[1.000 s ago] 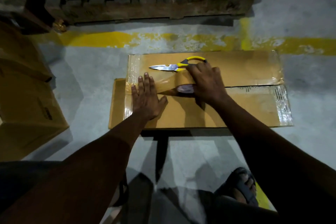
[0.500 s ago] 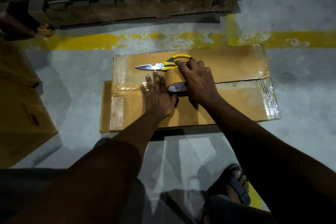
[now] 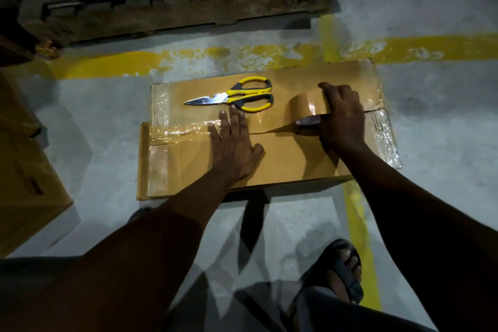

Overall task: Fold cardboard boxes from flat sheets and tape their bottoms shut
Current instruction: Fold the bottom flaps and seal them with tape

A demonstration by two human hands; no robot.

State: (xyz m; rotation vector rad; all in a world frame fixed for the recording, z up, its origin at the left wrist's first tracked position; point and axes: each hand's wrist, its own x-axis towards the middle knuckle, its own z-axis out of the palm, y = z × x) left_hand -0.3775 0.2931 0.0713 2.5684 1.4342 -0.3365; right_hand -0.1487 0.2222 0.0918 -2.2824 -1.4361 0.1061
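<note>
1. On the floor, the box [image 3: 283,164] seam runs left-right; its untaped end lies right of the tape roll [image 3: 307,105].
2. Your right grip [image 3: 342,118] clasps the roll; your left grip [image 3: 231,143] presses flat, fingers straight.

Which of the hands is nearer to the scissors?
Left. The left hand lies flat, fingertips just short of the scissors; the right hand grips the tape roll further right.

Your single head camera looks down and forward onto the box [image 3: 283,164] from close above; the pallet [image 3: 175,8] lies beyond it.
</note>
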